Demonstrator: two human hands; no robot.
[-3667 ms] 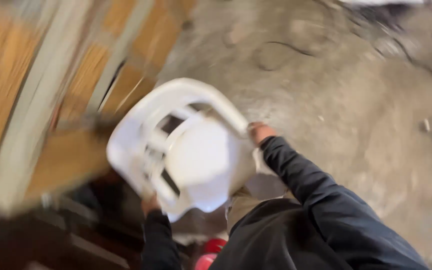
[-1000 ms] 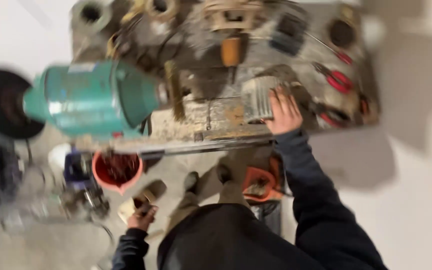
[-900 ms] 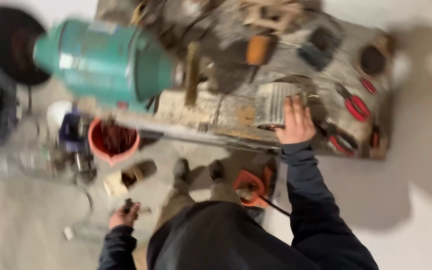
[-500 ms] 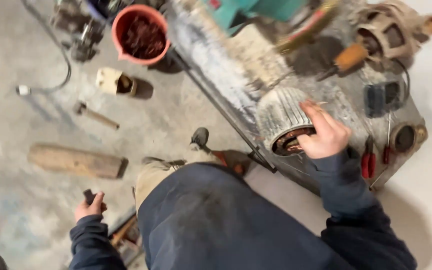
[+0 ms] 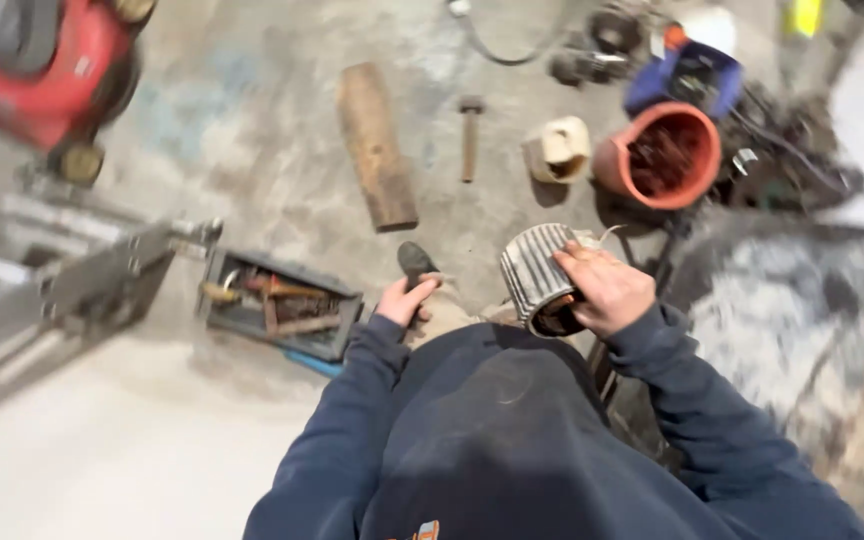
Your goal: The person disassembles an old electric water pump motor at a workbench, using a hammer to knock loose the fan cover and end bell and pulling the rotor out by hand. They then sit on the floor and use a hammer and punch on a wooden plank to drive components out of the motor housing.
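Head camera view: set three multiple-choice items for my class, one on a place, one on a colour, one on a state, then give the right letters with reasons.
1. Where does the wooden block lie?
A. on the floor
B. inside the toolbox
C. in the bucket

2. What colour is the bucket?
A. green
B. orange-red
C. white

3. What is the right hand doing?
A. hanging empty
B. holding the ribbed metal cylinder
C. resting on the hammer

Answers: 1 A, the block lies on bare concrete beside the hammer; 2 B, its rim and wall are orange-red; 3 B, the fingers wrap the cylinder's end.
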